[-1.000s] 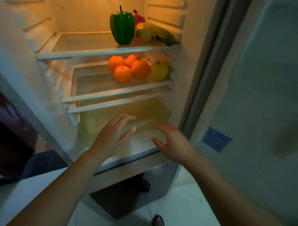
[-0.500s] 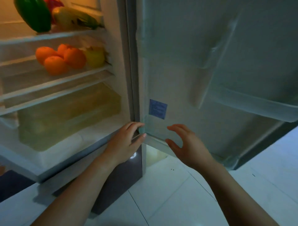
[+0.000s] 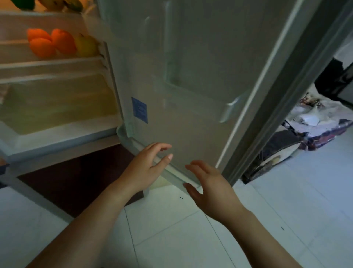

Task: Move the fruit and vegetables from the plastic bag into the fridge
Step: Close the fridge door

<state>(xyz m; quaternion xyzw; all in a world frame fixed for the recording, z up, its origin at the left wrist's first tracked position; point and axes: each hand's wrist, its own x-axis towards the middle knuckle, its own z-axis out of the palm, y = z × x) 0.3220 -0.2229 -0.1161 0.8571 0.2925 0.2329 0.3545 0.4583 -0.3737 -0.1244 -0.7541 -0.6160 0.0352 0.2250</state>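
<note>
Fridge (image 3: 57, 122), door open, interior lit, at left of view. Top shelf, cut off by the frame edge: part of a green pepper (image 3: 23, 2) and yellow bananas (image 3: 61, 2). Middle shelf (image 3: 51, 64): oranges (image 3: 50, 43) clustered together, touching one another; a yellow-green apple (image 3: 86, 46) just beside them on the right, near the shelf's right end. Below: clear drawer (image 3: 59, 107), contents not discernible. Dark panel (image 3: 72, 179) under the lit compartment.

Fridge door (image 3: 191, 76), swung open, centre of view, inner face toward the camera; blue label (image 3: 139, 112) on its lower left part; door shelf (image 3: 210, 95) on its right part, blurred.

Left hand (image 3: 145, 168), fingers spread and slightly curled, empty, at the door's bottom edge; contact with the edge cannot be told. Right hand (image 3: 210, 187), fingers spread, empty, in front of the door's lower corner, apart from the left hand.

White tiled floor (image 3: 172, 229) beneath both forearms. Patterned cloth bundle (image 3: 315, 122) on the floor at far right, beyond the door. Plastic bag not identifiable in view.
</note>
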